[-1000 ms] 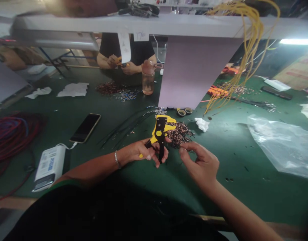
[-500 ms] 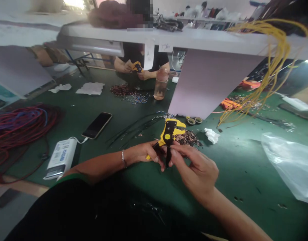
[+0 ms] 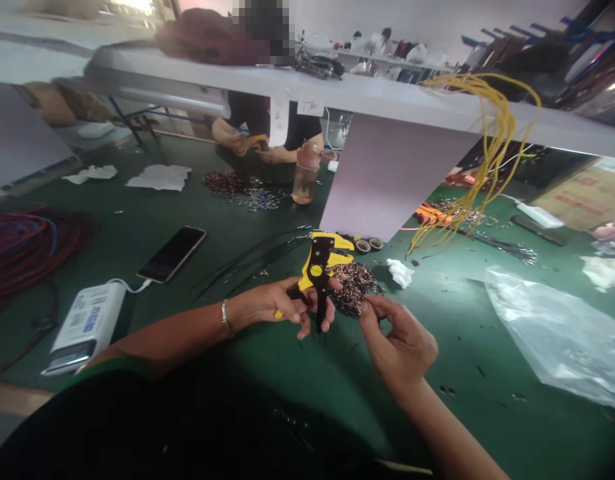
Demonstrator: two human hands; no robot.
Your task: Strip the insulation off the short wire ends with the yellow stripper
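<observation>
My left hand (image 3: 290, 303) is wrapped round the handles of a yellow and black wire stripper (image 3: 317, 270), whose jaws point to the right and away from me. Behind the tool lies a heap of short dark wire pieces with coppery ends (image 3: 355, 287). At the near right edge of that heap is my right hand (image 3: 397, 340), its thumb and forefinger pressed together. Whatever sits in that pinch is too small to make out. Several long black wires (image 3: 257, 257) stretch over the green table to the left of the stripper.
A phone (image 3: 172, 253) is cabled to a white power bank (image 3: 85, 327), with coiled red and blue wire (image 3: 27, 253) beyond. Tape rolls (image 3: 368, 245), crumpled tissue (image 3: 400, 273) and a plastic bag (image 3: 552, 340) lie rightward. Yellow wires (image 3: 492, 127) hang from the shelf. Across sits a co-worker (image 3: 232, 140) near a bottle (image 3: 306, 175).
My right hand has moved away from the stripper to the edge of the wire heap. The stripper stays in my left hand. The whole view has shifted somewhat.
</observation>
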